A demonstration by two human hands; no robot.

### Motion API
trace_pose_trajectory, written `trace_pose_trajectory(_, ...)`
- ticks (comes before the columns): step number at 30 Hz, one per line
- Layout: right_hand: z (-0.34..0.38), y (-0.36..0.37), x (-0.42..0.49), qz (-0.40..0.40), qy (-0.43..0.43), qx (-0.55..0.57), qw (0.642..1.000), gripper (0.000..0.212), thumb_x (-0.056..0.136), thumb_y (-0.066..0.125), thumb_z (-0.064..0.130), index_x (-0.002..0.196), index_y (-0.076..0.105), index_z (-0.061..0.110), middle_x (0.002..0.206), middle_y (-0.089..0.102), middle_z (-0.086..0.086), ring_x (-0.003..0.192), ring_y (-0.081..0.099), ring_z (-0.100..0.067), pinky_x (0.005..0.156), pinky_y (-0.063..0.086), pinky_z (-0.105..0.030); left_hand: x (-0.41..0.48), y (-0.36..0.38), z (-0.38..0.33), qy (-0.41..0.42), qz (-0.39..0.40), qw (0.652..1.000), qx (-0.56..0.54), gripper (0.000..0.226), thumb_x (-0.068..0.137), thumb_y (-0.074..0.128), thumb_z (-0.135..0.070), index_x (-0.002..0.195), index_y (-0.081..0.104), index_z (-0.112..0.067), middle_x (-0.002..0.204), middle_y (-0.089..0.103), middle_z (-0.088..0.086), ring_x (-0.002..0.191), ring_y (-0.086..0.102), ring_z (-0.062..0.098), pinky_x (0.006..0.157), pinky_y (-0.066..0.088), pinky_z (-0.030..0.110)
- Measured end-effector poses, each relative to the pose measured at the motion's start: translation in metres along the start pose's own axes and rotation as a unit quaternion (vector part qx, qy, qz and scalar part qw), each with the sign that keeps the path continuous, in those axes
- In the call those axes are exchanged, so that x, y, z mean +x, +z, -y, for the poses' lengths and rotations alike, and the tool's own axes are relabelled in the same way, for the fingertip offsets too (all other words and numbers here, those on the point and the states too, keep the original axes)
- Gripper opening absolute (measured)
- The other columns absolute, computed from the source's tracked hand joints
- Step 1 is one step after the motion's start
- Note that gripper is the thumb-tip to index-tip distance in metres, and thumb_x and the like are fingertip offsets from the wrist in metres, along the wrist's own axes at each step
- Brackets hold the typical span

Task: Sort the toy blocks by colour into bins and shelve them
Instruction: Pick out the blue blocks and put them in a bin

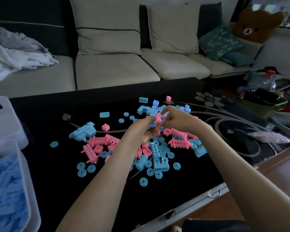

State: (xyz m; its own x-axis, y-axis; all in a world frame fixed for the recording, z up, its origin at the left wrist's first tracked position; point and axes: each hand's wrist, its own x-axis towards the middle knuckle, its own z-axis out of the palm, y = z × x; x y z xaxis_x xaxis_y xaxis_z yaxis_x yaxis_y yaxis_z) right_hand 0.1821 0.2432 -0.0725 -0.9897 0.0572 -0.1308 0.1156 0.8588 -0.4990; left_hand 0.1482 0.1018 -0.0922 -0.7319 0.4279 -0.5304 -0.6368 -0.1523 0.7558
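Pink-and-blue block clump [155,121] up over the middle of the black table [54,178], right above the scattered blocks [159,151]. Cradled from below in the curled left hand [140,131], pinched on top by the right hand [177,119]. Off at the left edge, white bin [29,190] loaded with blue pieces [5,190].

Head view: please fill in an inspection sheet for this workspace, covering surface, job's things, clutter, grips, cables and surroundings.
Surface: black table with a pale flower pattern.
Job's things: loose blocks, pink and blue, scattered mid-table; near bin at the table's left holds blue blocks; far bin behind it, contents not visible.
Clutter: crumpled plastic bag near the table's right end.
Grips: left hand holds a block clump; right hand pinches the same clump.
Cables: nothing seen.
Surroundings: sofa behind, with a cloth heap and a bear cushion; piled items at right.
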Motion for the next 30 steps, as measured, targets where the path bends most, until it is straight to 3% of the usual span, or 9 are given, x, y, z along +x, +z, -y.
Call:
trace_pose_trajectory(3, -0.001, -0.001, 0.001, -0.039, -0.015, 0.068, 0.997, 0.037, 0.087, 0.064, 0.03, 0.117, 0.045, 0.018, 0.097, 0.068, 0.002, 0.09, 0.064, -0.018, 0.084, 0.05, -0.033, -0.001, 0.001, 0.001, 0.003, 0.007, 1.0, 0.02, 0.01, 0.095, 0.055, -0.011, 0.091, 0.055, -0.002, 0.079, 0.055, 0.01, 0.056, 0.057, 0.012, 0.045, 0.053, 0.017)
trace_pose_trajectory(5, 0.0, 0.0, 0.002, -0.049, -0.025, 0.098, 0.994, 0.036, 0.085, 0.067, 0.028, 0.113, 0.048, 0.016, 0.098, 0.067, 0.0, 0.091, 0.064, -0.019, 0.088, 0.052, -0.035, -0.003, 0.002, 0.001, -0.004, 0.024, 0.999, 0.027, 0.016, 0.095, 0.057, -0.019, 0.098, 0.057, -0.004, 0.087, 0.055, 0.011, 0.068, 0.058, 0.014, 0.047, 0.054, 0.018)
trace_pose_trajectory(9, 0.002, 0.004, 0.005, -0.064, -0.048, 0.12, 0.99, 0.024, 0.083, 0.068, 0.023, 0.102, 0.054, 0.015, 0.093, 0.067, -0.004, 0.085, 0.065, -0.019, 0.078, 0.054, -0.03, -0.002, 0.005, 0.001, 0.004, 0.04, 0.999, 0.028, 0.035, 0.091, 0.058, -0.039, 0.108, 0.06, -0.008, 0.098, 0.059, 0.01, 0.079, 0.06, 0.014, 0.05, 0.055, 0.019)
trace_pose_trajectory(14, -0.016, 0.001, 0.007, -0.041, -0.027, 0.192, 0.98, 0.02, 0.089, 0.062, 0.023, 0.107, 0.056, 0.017, 0.098, 0.065, 0.005, 0.087, 0.063, -0.008, 0.073, 0.046, -0.016, 0.001, 0.004, 0.003, 0.019, 0.025, 0.999, 0.022, 0.015, 0.093, 0.06, -0.019, 0.091, 0.06, -0.005, 0.084, 0.059, 0.008, 0.065, 0.059, 0.01, 0.046, 0.052, 0.015)
trace_pose_trajectory(18, -0.041, -0.008, 0.011, -0.096, 0.044, 0.191, 0.976, 0.023, 0.091, 0.057, 0.024, 0.113, 0.056, 0.015, 0.096, 0.065, -0.001, 0.076, 0.059, -0.017, 0.072, 0.051, -0.035, -0.004, 0.002, 0.001, 0.011, 0.024, 0.998, 0.051, 0.014, 0.094, 0.058, -0.018, 0.087, 0.058, -0.005, 0.075, 0.057, 0.006, 0.048, 0.058, 0.006, 0.043, 0.051, 0.014)
trace_pose_trajectory(20, -0.034, -0.01, 0.011, -0.096, 0.046, 0.181, 0.978, 0.02, 0.092, 0.057, 0.024, 0.11, 0.057, 0.018, 0.096, 0.065, -0.002, 0.081, 0.061, -0.019, 0.074, 0.052, -0.036, -0.013, 0.0, -0.005, 0.018, 0.014, 0.992, 0.123, 0.018, 0.095, 0.056, -0.022, 0.087, 0.059, -0.007, 0.072, 0.059, 0.005, 0.043, 0.054, 0.004, 0.041, 0.048, 0.014)
trace_pose_trajectory(25, 0.038, 0.005, -0.001, -0.017, -0.069, 0.15, 0.986, 0.016, 0.092, 0.056, 0.021, 0.107, 0.061, 0.017, 0.094, 0.067, -0.001, 0.08, 0.062, -0.012, 0.076, 0.05, -0.028, -0.059, -0.028, -0.026, 0.079, -0.03, 0.942, 0.325, 0.025, 0.096, 0.055, -0.026, 0.099, 0.063, -0.002, 0.072, 0.061, 0.005, 0.048, 0.054, 0.009, 0.045, 0.049, 0.018)
trace_pose_trajectory(27, 0.082, 0.021, -0.009, 0.016, -0.125, 0.128, 0.984, 0.016, 0.092, 0.053, 0.016, 0.105, 0.063, 0.017, 0.095, 0.066, 0.0, 0.079, 0.061, -0.01, 0.076, 0.05, -0.028, -0.089, -0.054, -0.034, 0.094, -0.046, 0.91, 0.4, 0.022, 0.096, 0.054, -0.022, 0.095, 0.062, -0.002, 0.073, 0.06, 0.007, 0.052, 0.057, 0.012, 0.052, 0.053, 0.02)
trace_pose_trajectory(30, 0.14, 0.052, -0.023, 0.034, -0.208, 0.096, 0.973, 0.022, 0.089, 0.048, 0.007, 0.1, 0.065, 0.017, 0.097, 0.066, -0.002, 0.08, 0.061, -0.011, 0.075, 0.049, -0.028, -0.132, -0.1, -0.044, 0.103, -0.059, 0.863, 0.492, 0.02, 0.096, 0.052, -0.016, 0.078, 0.057, -0.01, 0.065, 0.052, 0.005, 0.049, 0.049, 0.011, 0.045, 0.042, 0.017)
